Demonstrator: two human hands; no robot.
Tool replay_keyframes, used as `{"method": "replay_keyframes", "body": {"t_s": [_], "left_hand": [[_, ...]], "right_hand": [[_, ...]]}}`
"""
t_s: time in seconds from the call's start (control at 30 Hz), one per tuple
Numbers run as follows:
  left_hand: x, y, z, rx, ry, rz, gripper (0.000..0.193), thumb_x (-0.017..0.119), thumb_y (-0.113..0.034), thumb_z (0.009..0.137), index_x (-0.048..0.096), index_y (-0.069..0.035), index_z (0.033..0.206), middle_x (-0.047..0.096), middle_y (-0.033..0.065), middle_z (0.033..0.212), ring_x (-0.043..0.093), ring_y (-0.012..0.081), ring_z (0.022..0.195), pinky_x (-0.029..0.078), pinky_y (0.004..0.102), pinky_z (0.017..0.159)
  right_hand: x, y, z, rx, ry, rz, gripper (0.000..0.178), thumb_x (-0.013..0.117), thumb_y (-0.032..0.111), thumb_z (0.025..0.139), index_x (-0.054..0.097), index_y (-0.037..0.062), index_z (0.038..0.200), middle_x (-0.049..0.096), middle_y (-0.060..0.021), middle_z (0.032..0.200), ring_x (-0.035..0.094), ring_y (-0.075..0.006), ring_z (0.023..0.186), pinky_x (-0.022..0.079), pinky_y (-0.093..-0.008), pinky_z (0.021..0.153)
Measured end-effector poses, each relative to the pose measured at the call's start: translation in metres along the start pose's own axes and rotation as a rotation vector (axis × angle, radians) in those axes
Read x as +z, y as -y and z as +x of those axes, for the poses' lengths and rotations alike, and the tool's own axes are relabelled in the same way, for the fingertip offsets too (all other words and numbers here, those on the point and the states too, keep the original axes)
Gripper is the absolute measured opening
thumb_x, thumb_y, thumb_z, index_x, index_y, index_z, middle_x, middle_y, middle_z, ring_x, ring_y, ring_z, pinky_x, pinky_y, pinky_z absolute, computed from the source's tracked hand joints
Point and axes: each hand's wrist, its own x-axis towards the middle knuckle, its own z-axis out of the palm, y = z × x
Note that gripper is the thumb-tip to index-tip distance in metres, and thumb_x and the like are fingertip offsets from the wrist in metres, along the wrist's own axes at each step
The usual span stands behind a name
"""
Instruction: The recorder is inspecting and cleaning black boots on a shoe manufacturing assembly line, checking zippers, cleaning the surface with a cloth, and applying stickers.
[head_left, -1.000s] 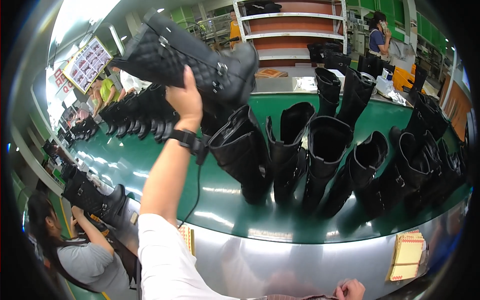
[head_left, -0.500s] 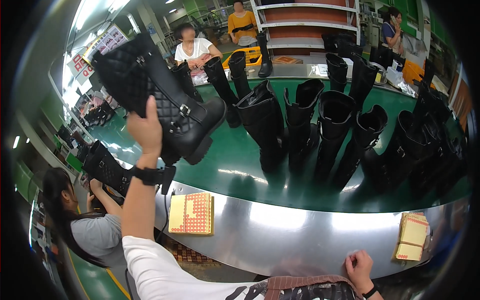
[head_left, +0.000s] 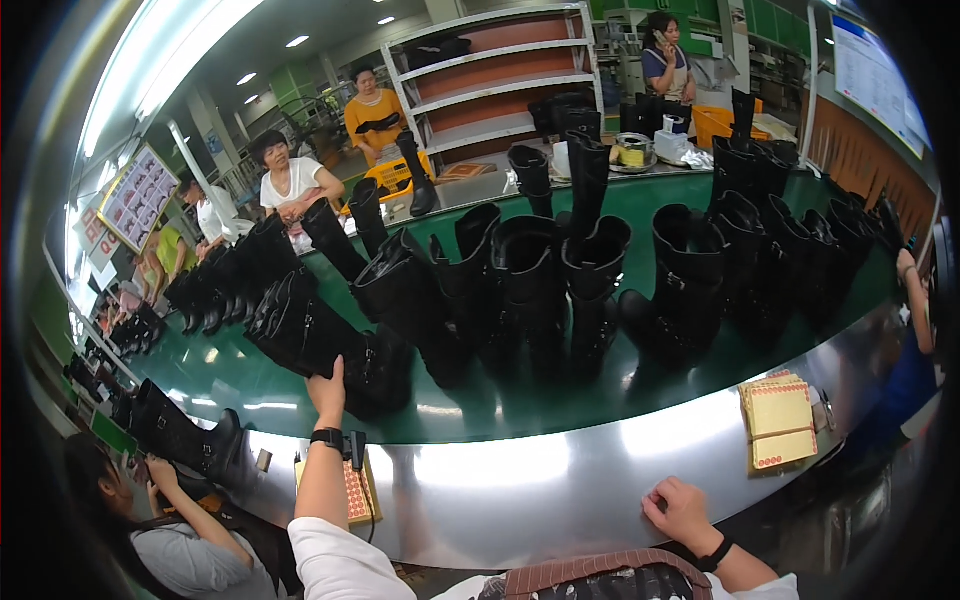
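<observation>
A black quilted boot [head_left: 305,325] with buckles leans to the left over the green belt, its foot part to the right and low against the belt surface. My left hand [head_left: 325,393] grips it by the shaft from the near side; its far fingers are hidden behind the boot. A dark band and a small black device are on that wrist. My right hand [head_left: 680,508] rests at the steel edge with fingers curled in, nothing visible in it. Just beyond the held boot stands another tall black boot [head_left: 410,295], close beside it.
Several black boots [head_left: 690,280] stand along the green belt [head_left: 455,415]. Bundles of yellow cards [head_left: 780,425] lie on the steel ledge [head_left: 560,500], one partly behind my left forearm. A co-worker [head_left: 190,520] handles a boot at the left; a person's arm [head_left: 915,300] shows at the right.
My left hand has lowered the boot from up high down to the belt. The view has turned to the right. My right hand stays curled at the ledge.
</observation>
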Motion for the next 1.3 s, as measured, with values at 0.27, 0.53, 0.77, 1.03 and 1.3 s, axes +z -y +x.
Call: {"method": "replay_keyframes", "body": {"t_s": [0.27,0.53,0.77,1.03,1.3], "left_hand": [[-0.095,-0.135,-0.019,0.021,0.677,0.551,0.053,0.066,-0.056,0.077,0.075,-0.005,0.091,0.072,0.0171,0.090,0.068,0.0361,0.093,0.052,0.0424,0.085],[-0.102,-0.400,-0.008,0.598,0.603,-0.120,0.042,0.068,-0.038,0.088,0.070,0.000,0.105,0.071,0.0084,0.085,0.065,0.0122,0.079,0.050,0.0265,0.073],[0.025,-0.519,0.032,0.735,0.749,0.198,0.096,0.072,-0.060,0.074,0.032,-0.016,0.150,0.046,0.0274,0.141,0.041,0.0413,0.133,0.035,0.0456,0.108],[0.168,-0.549,0.043,0.570,0.957,0.239,0.127,0.069,-0.080,0.060,0.009,-0.023,0.156,0.029,0.0280,0.152,0.022,0.0412,0.144,0.018,0.0548,0.115],[0.211,-0.600,0.014,0.387,0.871,0.560,0.103,0.064,-0.079,0.067,0.034,-0.026,0.150,0.034,0.0029,0.155,0.028,0.0349,0.143,0.010,0.0818,0.101]], "right_hand": [[-0.001,-0.006,-0.004,-0.035,0.003,0.047,0.018,0.072,0.020,0.078,0.059,0.0094,0.071,0.059,-0.0072,0.072,0.060,-0.0293,0.062,0.048,-0.0388,0.056],[-0.033,-0.037,-0.010,-0.048,0.183,0.251,0.021,0.074,0.022,0.078,0.060,0.0083,0.072,0.059,-0.0078,0.071,0.060,-0.0290,0.064,0.047,-0.0387,0.057],[-0.034,-0.074,-0.062,-0.143,-0.115,-0.053,0.020,0.076,0.021,0.077,0.060,0.0109,0.070,0.057,-0.0073,0.069,0.057,-0.0282,0.062,0.044,-0.0394,0.057],[-0.020,-0.092,-0.063,-0.245,-0.076,-0.146,0.016,0.070,0.026,0.080,0.060,0.0147,0.075,0.055,-0.0044,0.073,0.057,-0.0255,0.069,0.043,-0.0384,0.060],[-0.032,-0.091,-0.046,-0.227,-0.011,-0.160,0.018,0.073,0.025,0.076,0.060,0.0148,0.071,0.055,-0.0039,0.070,0.057,-0.0254,0.066,0.042,-0.0388,0.058]]}}
